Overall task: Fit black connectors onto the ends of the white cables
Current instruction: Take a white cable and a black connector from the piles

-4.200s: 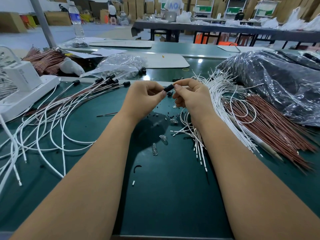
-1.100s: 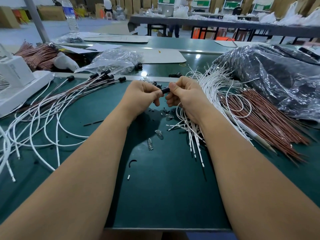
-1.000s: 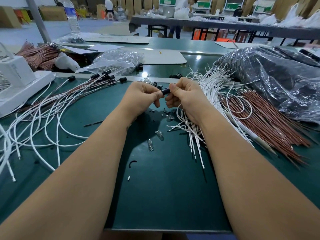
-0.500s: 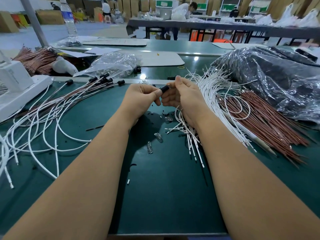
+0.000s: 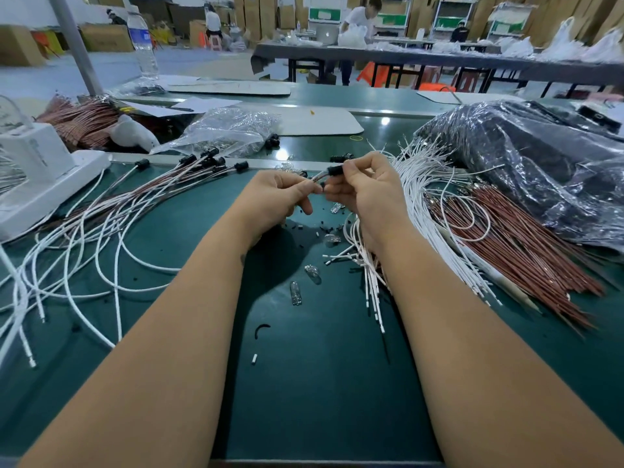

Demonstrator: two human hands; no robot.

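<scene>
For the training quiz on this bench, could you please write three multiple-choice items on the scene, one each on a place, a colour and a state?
1. Where does the water bottle stand?
A. far left, behind the bench
B. beside the right forearm
C. on the black plastic bag

2. What colour is the bench mat?
A. dark green
B. red
C. white

3. What is the right hand doing?
A. lying flat on the mat
B. pinching a black connector
C. gripping the bottle

Answers: 1 A, it rises at the far left by the grey post. 2 A, the mat is dark green between the forearms. 3 B, its fingertips pinch the connector opposite the left hand.
</scene>
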